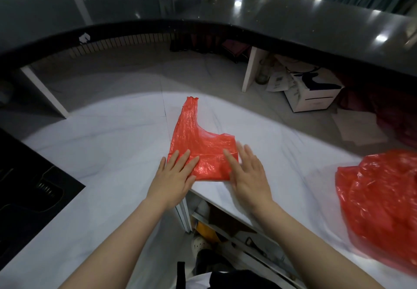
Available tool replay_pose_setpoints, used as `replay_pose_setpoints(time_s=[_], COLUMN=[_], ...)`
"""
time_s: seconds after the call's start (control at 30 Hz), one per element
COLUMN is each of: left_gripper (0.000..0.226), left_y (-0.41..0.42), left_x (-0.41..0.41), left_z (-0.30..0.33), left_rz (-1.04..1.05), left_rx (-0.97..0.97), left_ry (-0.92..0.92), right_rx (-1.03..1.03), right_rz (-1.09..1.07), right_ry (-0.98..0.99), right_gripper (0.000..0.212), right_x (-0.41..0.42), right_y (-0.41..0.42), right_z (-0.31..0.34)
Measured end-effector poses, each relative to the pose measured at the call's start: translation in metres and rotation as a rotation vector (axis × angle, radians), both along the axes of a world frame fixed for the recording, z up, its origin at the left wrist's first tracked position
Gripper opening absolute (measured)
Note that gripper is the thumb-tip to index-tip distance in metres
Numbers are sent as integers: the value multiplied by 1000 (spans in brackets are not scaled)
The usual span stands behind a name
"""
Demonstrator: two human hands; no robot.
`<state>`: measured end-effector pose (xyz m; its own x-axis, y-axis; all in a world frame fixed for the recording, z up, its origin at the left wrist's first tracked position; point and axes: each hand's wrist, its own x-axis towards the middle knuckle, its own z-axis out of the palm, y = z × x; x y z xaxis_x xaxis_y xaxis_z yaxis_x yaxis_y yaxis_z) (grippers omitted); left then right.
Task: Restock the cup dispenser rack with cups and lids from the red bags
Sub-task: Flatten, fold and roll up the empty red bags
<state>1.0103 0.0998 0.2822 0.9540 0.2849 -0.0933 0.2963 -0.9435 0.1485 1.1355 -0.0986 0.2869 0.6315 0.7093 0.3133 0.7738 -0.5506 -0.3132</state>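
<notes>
- My left hand (174, 176) lies flat, fingers straight and slightly spread, pressing on the near left corner of an empty, flattened red thin plastic bag (198, 144).
- My right hand (247, 176) is also flat, fingers straight and together, resting on the near right part of the same bag; its fingertips are blurred.
- Neither hand pinches or curls round anything; both palms face down.
- The flattened bag lies on the white marble-patterned worktop (101, 153), close to its near edge, roughly in the middle of the scene. Its near part is folded over into a neat band, and one long handle strip reaches away from me toward the far side.
- A second red plastic bag, bulging and crumpled (381, 203), sits on the same worktop at the right, well apart from my hands. I cannot tell what it holds.
- A black raised curved counter with a glossy top (270, 13) arcs across the far side above the worktop.
- At the near left, a black recessed panel (33, 187) is set into the worktop.
- Under the far counter at the right stands a white cardboard box (313, 94) with papers beside it.
- Below the worktop edge, between my forearms, open shelves (225, 228) with mixed items show, too dim to identify.
</notes>
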Motion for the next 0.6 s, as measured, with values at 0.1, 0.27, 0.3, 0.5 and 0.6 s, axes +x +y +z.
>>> replay_pose_setpoints(time_s=[0.1, 0.27, 0.3, 0.5, 0.6], left_gripper=[65, 66, 66, 74, 70], left_y=[1, 2, 2, 9, 19], left_x=[2, 1, 1, -1, -11], left_z=[0, 2, 3, 8, 12], left_rz=[-3, 3, 4, -29, -19], left_rx=[21, 2, -6, -172, -323], left_ry=[23, 28, 26, -37, -144], right_rx=[-194, -377, -360, -268, -155], right_rz=[180, 144, 136, 76, 54], right_ry=[10, 140, 153, 208, 271], right_gripper=[66, 60, 60, 64, 65], right_x=[6, 12, 11, 10, 10], right_y=[1, 4, 4, 5, 4], right_z=[2, -3, -2, -2, -2])
